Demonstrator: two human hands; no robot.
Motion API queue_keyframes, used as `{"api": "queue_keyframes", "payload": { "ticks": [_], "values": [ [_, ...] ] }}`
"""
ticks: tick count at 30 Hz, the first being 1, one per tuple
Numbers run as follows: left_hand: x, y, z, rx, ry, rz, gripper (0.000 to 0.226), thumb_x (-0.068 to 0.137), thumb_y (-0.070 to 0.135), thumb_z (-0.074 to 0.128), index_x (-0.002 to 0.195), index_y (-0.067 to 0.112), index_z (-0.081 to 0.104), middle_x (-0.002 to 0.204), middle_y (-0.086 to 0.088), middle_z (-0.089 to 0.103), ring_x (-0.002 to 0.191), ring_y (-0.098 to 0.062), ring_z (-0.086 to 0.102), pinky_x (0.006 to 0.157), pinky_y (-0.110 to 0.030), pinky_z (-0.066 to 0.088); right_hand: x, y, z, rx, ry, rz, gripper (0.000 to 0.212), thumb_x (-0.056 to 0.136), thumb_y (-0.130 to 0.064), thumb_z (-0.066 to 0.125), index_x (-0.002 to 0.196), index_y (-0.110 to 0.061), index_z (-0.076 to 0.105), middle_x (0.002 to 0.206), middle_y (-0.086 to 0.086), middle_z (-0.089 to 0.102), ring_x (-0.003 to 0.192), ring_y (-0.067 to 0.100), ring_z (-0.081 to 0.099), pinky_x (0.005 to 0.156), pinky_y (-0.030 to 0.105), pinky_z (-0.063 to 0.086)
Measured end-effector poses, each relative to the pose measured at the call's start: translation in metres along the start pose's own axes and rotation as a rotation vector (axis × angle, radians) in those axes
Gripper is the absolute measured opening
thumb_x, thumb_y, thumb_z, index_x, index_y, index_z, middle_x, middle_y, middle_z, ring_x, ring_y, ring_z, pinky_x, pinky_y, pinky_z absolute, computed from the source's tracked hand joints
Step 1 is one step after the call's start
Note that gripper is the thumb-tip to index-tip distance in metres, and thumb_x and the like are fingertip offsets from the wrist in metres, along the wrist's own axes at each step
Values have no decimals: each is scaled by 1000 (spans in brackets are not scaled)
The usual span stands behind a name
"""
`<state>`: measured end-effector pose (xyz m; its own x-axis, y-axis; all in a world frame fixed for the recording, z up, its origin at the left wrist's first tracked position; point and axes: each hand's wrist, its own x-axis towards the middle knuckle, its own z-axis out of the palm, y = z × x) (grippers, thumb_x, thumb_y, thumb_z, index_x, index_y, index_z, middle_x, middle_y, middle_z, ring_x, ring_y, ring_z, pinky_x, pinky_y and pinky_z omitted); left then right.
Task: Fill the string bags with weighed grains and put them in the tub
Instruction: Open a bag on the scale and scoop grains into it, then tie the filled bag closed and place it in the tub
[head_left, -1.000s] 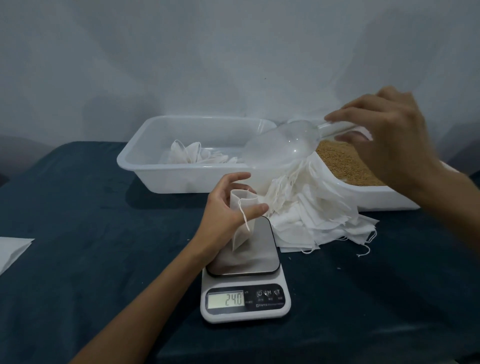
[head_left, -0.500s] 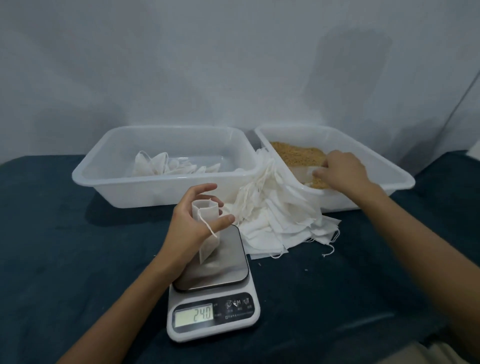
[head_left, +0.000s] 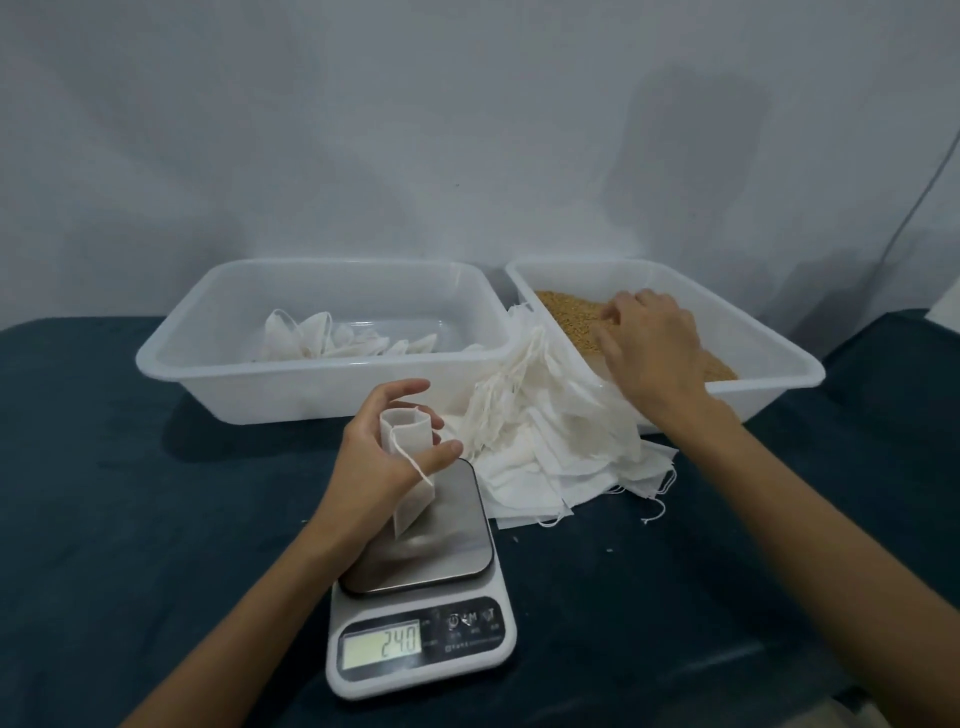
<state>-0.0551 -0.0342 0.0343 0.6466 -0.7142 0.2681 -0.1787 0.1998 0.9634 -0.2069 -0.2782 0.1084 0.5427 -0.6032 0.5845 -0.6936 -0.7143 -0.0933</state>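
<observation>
Left hand pinches a small white string bag by its mouth, holding it open and upright with the bottom on the scale platform; display reads 24.0. Right hand is down in the right tub, over the grains, fingers curled. A clear scoop may be under it, but I can't tell what it grips, if anything. Step in hand, by my read: load grain for the bag. To do it well: keep the bag mouth wide and still, bring the load right over the opening, pour slowly, watch the readout, stop short and top up. Keep left hand weight off the platform or the number is junk. Containers: right tub holds tan grains heaped toward its left side; left tub holds a few white bags on its floor, so that's likely the drop-off. Pile of empty bags lies on the table between the tubs and the scale, leaning on the right tub wall.
</observation>
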Motion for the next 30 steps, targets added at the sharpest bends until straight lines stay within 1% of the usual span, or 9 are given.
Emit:
{"api": "queue_keyframes", "payload": {
  "ticks": [2, 5, 8, 12, 15, 19, 22, 25, 30],
  "values": [
    [-1, 0, 1, 27, -13, 2, 62, 78, 7, 88, 128, 31, 61, 97, 0, 74, 88, -15, 73, 75, -20, 56, -19, -35, -7, 430, -2, -147, 26, 98, -42, 58, 89, -20, 66, 79, -8, 65, 70, 5, 57, 74, 31, 50],
    [-3, -1, 2, 114, -57, 40, 59, 84, 10, 85, 130, 34, 57, 98, -2, 73, 87, -16, 72, 74, -25, 57, -57, -90, -10, 832, -302, -261, 39, 90, -64, 61, 77, -27, 65, 68, -8, 65, 60, 9, 58, 57, 23, 46],
    [-4, -3, 2, 186, -92, 128, 56, 91, 3, 75, 133, 31, 52, 92, 1, 71, 81, -12, 71, 70, -31, 60, -77, -118, 1, 792, -369, -344, 44, 76, -72, 70, 78, -28, 64, 71, -10, 64, 67, 10, 60, 60, 26, 49],
    [-3, -3, -1, 201, -56, 147, 59, 86, 6, 75, 135, 28, 51, 99, 13, 72, 92, -7, 70, 79, -25, 59, -74, -123, 12, 893, -293, -350, 20, 86, -40, 77, 82, -22, 69, 72, -11, 64, 69, 9, 59, 64, 24, 47],
    [-3, -3, -2, 231, -44, 132, 60, 87, 11, 79, 137, 29, 50, 99, 5, 70, 99, -9, 68, 87, -27, 57, -70, -120, 20, 929, -276, -362, 9, 92, -25, 73, 86, -18, 76, 72, -7, 69, 69, 13, 64, 67, 28, 50],
    [-2, -4, -5, 256, -15, 70, 58, 88, 12, 76, 137, 32, 50, 87, 8, 61, 70, -1, 60, 66, -17, 49, -67, -116, 30, 949, -201, -336, 7, 92, -19, 73, 87, -16, 77, 69, -11, 68, 63, 13, 64, 64, 22, 48],
    [1, -3, -7, 201, 14, 30, 52, 89, 11, 77, 133, 29, 56, 94, -2, 72, 80, -16, 69, 70, -28, 58, -66, -112, 36, 974, -130, -294, 9, 94, -15, 70, 86, -14, 73, 64, -10, 65, 55, 15, 63, 61, 17, 46],
    [2, -3, -8, 200, 49, 26, 47, 88, 7, 76, 127, 28, 60, 96, -2, 75, 85, -23, 71, 76, -38, 61, -68, -110, 43, 983, -93, -269, 14, 97, -14, 66, 83, -12, 70, 64, -9, 67, 52, 15, 62, 59, 21, 48],
    [5, -4, -12, 213, 45, 31, 52, 85, 3, 74, 128, 30, 58, 87, -7, 72, 72, -16, 61, 68, -24, 50, -71, -107, 50, 1133, -121, -115, 17, 98, -10, 62, 84, -10, 71, 61, -4, 64, 50, 13, 57, 57, 24, 48]
  ]
}}
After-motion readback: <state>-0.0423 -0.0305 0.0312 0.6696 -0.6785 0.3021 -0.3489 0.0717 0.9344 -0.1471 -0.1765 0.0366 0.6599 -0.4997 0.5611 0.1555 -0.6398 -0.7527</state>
